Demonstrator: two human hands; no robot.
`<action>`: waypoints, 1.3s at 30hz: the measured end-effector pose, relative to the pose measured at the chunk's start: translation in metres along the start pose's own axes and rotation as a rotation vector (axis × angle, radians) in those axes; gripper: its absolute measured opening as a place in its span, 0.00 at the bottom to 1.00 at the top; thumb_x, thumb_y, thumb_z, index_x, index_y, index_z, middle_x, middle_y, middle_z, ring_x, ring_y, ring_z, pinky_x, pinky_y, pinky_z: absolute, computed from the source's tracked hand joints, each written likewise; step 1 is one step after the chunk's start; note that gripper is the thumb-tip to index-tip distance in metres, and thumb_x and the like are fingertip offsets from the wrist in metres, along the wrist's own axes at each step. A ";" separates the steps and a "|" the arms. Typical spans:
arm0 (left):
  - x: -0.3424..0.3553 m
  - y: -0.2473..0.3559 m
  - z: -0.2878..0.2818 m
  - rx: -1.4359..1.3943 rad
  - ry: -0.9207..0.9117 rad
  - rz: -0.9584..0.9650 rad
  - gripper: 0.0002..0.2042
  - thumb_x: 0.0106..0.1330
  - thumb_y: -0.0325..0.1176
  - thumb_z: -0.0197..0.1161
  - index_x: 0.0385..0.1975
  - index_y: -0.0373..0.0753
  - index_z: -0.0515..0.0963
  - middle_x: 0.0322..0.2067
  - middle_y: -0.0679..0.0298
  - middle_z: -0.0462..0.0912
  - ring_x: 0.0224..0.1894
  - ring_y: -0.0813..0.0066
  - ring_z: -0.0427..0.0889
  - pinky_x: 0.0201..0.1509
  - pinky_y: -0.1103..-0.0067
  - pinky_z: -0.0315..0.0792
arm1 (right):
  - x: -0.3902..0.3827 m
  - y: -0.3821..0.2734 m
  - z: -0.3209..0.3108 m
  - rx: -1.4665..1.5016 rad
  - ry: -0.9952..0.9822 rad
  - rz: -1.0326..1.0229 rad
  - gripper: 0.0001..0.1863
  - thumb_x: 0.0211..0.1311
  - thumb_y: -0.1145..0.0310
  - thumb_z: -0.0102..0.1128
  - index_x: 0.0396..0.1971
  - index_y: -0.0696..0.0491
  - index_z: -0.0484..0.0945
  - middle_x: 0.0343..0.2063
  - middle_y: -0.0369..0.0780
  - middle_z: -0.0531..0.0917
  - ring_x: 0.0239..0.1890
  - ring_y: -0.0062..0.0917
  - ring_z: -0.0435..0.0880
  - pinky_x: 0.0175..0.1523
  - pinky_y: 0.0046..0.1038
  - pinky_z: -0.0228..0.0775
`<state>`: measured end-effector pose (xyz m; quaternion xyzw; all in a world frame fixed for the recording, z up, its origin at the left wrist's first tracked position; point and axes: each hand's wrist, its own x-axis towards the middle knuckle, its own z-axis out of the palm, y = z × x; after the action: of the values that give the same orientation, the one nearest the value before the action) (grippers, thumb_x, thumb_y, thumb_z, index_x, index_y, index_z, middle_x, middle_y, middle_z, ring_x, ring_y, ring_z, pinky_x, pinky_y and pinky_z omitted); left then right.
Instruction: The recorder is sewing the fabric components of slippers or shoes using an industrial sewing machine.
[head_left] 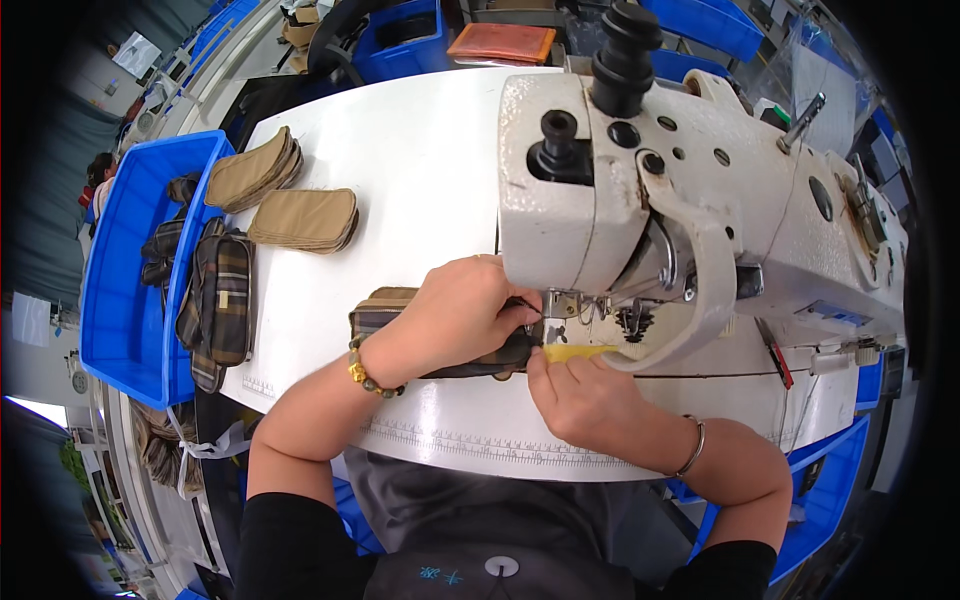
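A white industrial sewing machine [700, 200] stands on the right of the white table [440, 130]. Below its presser foot [560, 305] lies a plaid pouch [375, 313] with a dark edge, partly covered by my left arm. My left hand [465, 305] pinches the pouch's dark edge just left of the foot. My right hand [585, 400] is closed at the pouch's right end, thumb and fingers pressed together at that edge, beside a yellow strip [575, 351] on the machine bed.
Two stacks of khaki pieces [300, 215] lie left on the table, near folded plaid pouches [225, 300]. A blue bin [120, 290] holds dark items. Red-handled snips [780, 365] lie right of the machine. A person [98, 180] is at far left.
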<state>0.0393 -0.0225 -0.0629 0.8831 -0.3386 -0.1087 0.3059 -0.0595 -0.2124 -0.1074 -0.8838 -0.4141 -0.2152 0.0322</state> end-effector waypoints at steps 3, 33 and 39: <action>0.000 -0.002 0.003 -0.007 0.063 0.051 0.04 0.54 0.30 0.68 0.29 0.42 0.85 0.27 0.56 0.83 0.33 0.56 0.83 0.36 0.67 0.75 | -0.001 0.000 -0.001 0.008 -0.012 0.000 0.17 0.47 0.74 0.60 0.38 0.66 0.80 0.18 0.35 0.75 0.19 0.20 0.73 0.23 0.22 0.66; 0.005 0.002 0.007 -0.022 0.072 0.028 0.06 0.51 0.30 0.71 0.27 0.39 0.80 0.23 0.60 0.83 0.29 0.56 0.82 0.32 0.67 0.74 | 0.000 0.000 -0.010 0.097 -0.083 0.004 0.22 0.42 0.75 0.58 0.42 0.69 0.80 0.13 0.34 0.72 0.16 0.21 0.73 0.20 0.24 0.68; 0.006 0.013 -0.001 0.037 -0.035 -0.073 0.05 0.50 0.29 0.70 0.24 0.39 0.80 0.22 0.60 0.82 0.29 0.57 0.82 0.32 0.67 0.74 | -0.002 -0.002 -0.008 0.053 -0.079 0.005 0.23 0.42 0.74 0.57 0.42 0.68 0.80 0.13 0.33 0.72 0.16 0.20 0.72 0.20 0.24 0.66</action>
<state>0.0370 -0.0341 -0.0541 0.8984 -0.3135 -0.1287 0.2794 -0.0648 -0.2148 -0.1016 -0.8916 -0.4182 -0.1688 0.0399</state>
